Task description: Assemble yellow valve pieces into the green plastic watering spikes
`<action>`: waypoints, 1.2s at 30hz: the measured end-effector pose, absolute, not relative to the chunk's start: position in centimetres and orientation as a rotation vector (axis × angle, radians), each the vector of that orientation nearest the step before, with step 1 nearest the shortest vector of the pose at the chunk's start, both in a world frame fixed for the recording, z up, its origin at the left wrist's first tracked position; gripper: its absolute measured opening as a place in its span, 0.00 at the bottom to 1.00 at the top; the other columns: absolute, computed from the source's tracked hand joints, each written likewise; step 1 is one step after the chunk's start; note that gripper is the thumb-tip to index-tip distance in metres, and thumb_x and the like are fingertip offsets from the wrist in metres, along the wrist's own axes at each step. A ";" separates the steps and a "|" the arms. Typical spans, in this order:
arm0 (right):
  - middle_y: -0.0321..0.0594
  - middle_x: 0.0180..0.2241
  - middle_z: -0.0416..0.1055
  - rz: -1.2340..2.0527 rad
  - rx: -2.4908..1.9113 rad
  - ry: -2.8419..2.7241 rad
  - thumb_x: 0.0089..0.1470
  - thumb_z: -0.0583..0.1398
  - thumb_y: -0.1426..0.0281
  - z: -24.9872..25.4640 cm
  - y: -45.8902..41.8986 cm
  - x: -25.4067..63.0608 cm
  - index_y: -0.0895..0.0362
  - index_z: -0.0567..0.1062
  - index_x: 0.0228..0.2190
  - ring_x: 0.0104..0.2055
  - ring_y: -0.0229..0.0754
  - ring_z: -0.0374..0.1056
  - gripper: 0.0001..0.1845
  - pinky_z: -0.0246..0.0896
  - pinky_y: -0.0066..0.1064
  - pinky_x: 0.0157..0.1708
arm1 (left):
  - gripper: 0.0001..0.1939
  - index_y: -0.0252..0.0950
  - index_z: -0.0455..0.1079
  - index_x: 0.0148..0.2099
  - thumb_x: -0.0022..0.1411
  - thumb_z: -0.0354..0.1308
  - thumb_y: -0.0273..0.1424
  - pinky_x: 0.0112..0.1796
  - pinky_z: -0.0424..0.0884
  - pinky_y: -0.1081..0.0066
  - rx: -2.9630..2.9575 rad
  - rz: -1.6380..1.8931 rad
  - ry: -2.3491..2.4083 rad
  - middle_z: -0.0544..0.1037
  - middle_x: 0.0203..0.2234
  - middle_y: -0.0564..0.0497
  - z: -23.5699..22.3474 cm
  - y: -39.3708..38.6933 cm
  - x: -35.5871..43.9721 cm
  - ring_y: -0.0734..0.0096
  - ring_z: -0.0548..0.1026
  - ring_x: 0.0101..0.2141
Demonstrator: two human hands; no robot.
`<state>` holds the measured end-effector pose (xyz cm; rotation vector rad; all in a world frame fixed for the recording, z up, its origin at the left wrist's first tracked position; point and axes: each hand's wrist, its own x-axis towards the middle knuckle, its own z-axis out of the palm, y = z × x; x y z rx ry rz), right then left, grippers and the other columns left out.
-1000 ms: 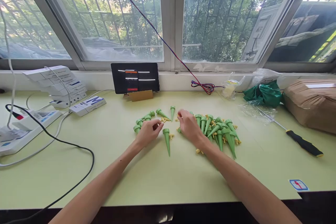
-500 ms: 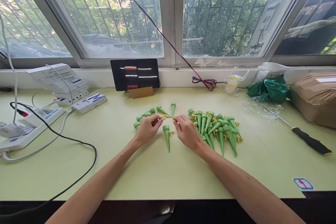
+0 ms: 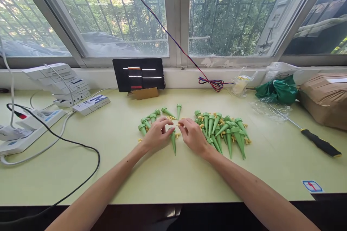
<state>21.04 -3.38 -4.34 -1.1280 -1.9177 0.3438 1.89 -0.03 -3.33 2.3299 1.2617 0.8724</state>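
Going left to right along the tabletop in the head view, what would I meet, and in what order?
Power strip → flat white box → left hand → right hand → larger pile of green spikes → green bundle → black screwdriver handle.

A screwdriver (image 3: 320,143) lies near a green bundle (image 3: 279,91) and brown parcel (image 3: 324,103)

Front tabletop (image 3: 173,182) free; green spike pile (image 3: 229,142) blocks right, black cable (image 3: 99,158) left.

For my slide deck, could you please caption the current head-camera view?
Right hand pinching a small yellow piece, left hand open by a green spike, at a table.
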 end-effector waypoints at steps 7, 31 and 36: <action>0.43 0.40 0.72 0.348 -1.133 -1.883 0.64 0.52 0.73 -4.6 -3.2 21.1 0.56 0.72 0.41 0.37 0.40 0.68 0.10 0.62 0.29 0.39 | 0.14 0.36 0.72 0.38 0.63 0.55 0.41 0.24 0.63 0.72 2.315 0.833 1.291 0.75 0.37 0.49 -3.0 0.1 1.6 0.80 0.64 0.19; 0.43 0.40 0.72 0.372 -1.102 -1.842 0.64 0.53 0.74 -4.7 -3.1 21.2 0.57 0.73 0.41 0.38 0.41 0.69 0.10 0.62 0.30 0.40 | 0.10 0.37 0.70 0.37 0.64 0.55 0.38 0.26 0.68 0.74 2.292 0.777 1.188 0.69 0.33 0.51 -3.3 0.4 1.3 0.77 0.69 0.24; 0.43 0.39 0.72 0.374 -1.088 -1.805 0.63 0.53 0.75 -4.8 -3.0 21.2 0.57 0.73 0.40 0.37 0.41 0.69 0.09 0.62 0.31 0.38 | 0.10 0.37 0.68 0.37 0.64 0.55 0.39 0.26 0.70 0.73 2.204 0.864 1.202 0.69 0.37 0.50 -3.0 0.3 1.5 0.75 0.72 0.27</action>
